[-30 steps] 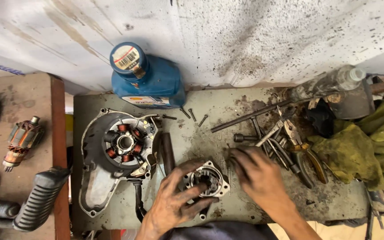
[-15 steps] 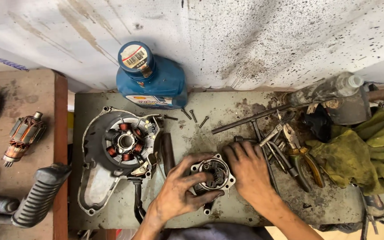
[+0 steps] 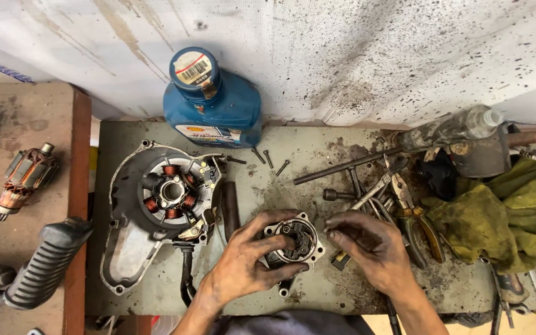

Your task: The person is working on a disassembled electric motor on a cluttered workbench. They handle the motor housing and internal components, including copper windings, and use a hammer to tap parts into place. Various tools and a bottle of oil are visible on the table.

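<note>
Low in the frame's centre, your left hand point(image 3: 243, 267) grips the round metal housing point(image 3: 296, 242), bore facing up, while your right hand point(image 3: 370, 245), fingers curled and empty, touches its right edge.

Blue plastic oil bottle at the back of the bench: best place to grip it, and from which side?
Grip the blue plastic oil bottle around its narrower upper body under the cap, coming from above and in front. It stands upright against the white spattered wall, so the rear is blocked; the grey stator cover and loose screws crowd its base.

Greasy, seemingly cast-metal housing point(image 3: 294, 243); rough cloth rag point(image 3: 504, 214)
</note>
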